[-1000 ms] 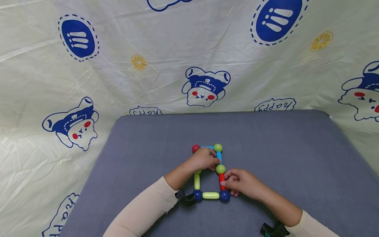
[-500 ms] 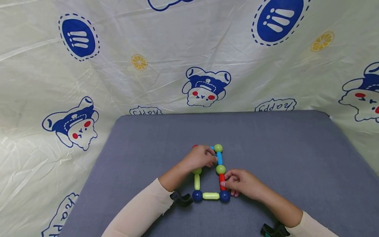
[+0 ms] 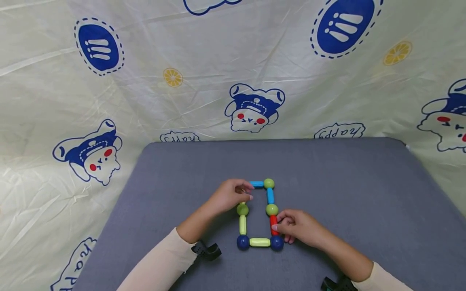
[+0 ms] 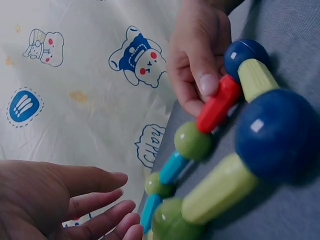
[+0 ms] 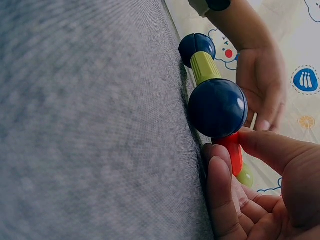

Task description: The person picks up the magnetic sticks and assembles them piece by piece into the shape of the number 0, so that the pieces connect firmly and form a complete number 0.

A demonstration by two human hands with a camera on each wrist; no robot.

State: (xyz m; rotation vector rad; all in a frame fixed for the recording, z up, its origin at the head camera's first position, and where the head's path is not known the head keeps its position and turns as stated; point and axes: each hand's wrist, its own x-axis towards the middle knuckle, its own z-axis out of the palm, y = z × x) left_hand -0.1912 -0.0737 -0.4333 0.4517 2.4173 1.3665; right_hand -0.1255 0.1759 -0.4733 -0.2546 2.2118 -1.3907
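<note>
Pinching the short red plastic rod between thumb and curled fingers is the right hand, and that's the only proper grip going on. You can see the thumb on top of it in the right wrist view, clamped right where the rod meets the dark blue ball.

That red rod is one side of a rectangular frame of chunky plastic rods and balls lying flat on the grey fabric-covered table, roughly in the middle, a bit closer to the near edge. Nearest edge of the frame: a dark blue ball at the left corner, a lime green rod, then the other dark blue ball at the right corner. Going away from there, the right side runs red rod, green ball, light blue rod, green ball at the far right corner. Left side has a lime green rod going up to a green ball.

Left hand sits over the far left corner of the frame with relaxed, loosely bent fingers; the left wrist view shows them spread with nothing in them. A second light blue rod pokes out from its fingertips along the far side.

Behind the far edge of the table hangs a cream cloth with blue cartoon bears and lemon slices.
</note>
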